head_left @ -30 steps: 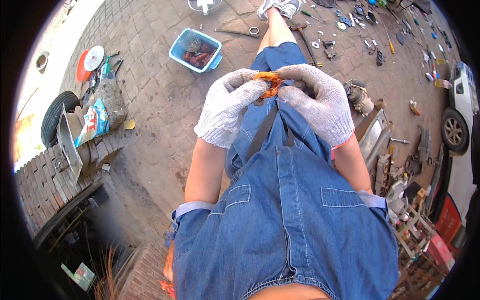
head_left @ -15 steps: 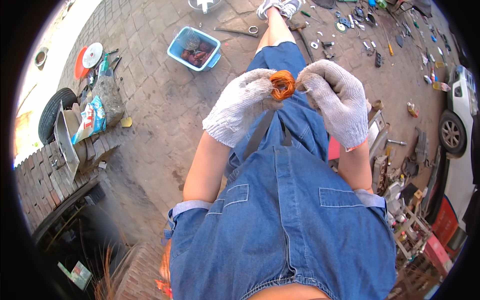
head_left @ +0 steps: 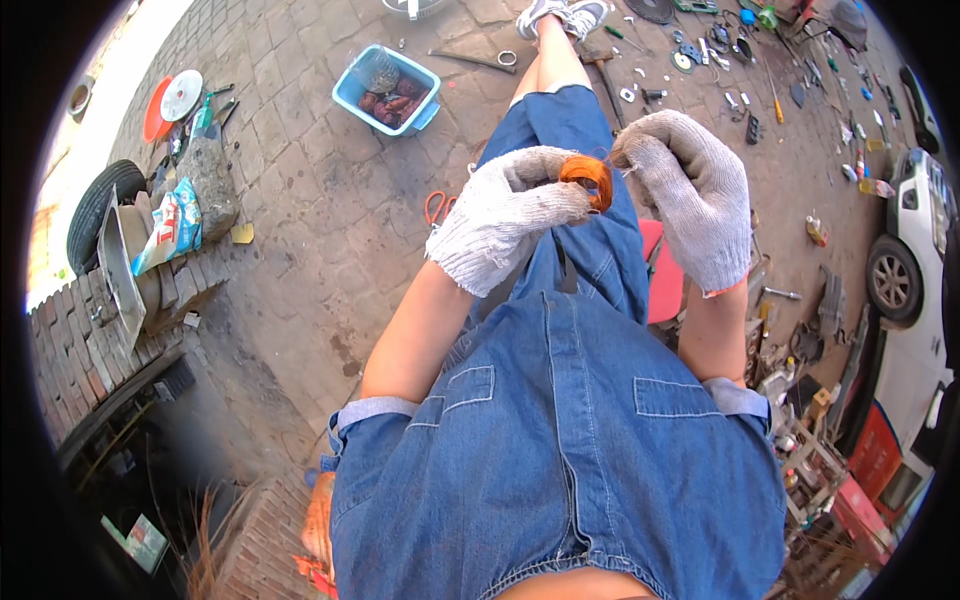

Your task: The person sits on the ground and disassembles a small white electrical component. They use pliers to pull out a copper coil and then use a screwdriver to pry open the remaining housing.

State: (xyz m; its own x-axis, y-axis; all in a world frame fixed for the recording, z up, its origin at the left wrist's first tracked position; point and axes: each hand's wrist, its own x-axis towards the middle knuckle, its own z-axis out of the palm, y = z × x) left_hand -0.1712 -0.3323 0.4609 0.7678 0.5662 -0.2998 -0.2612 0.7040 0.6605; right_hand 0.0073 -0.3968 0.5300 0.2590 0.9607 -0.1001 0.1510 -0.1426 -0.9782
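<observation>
Above my lap, a small ring-shaped coil of orange-brown copper wire (head_left: pixel 596 178) is pinched between the thumb and fingers of my left hand (head_left: pixel 495 215). Just right of the coil, my right hand (head_left: pixel 698 195) has its thumb and fingertips pressed together. A thin loose strand shows between the coil and those fingertips, so the wire's end seems to be in them. Both hands wear off-white knit gloves, soiled at the fingers. Orange-red loop handles (head_left: pixel 434 207) show beside my left wrist, the rest hidden behind the glove.
Ahead on the paving stands a light-blue plastic basin (head_left: pixel 428 114) holding dark reddish pieces. A hammer (head_left: pixel 598 62) lies by my feet, with scattered tools and parts farther right. A tire (head_left: pixel 98 210) leans at left; a white car (head_left: pixel 922 270) is at right.
The coil has turned more edge-on and shifted slightly right and down with my left hand. My right hand has moved a little right, away from it. The orange-red handles have come into sight.
</observation>
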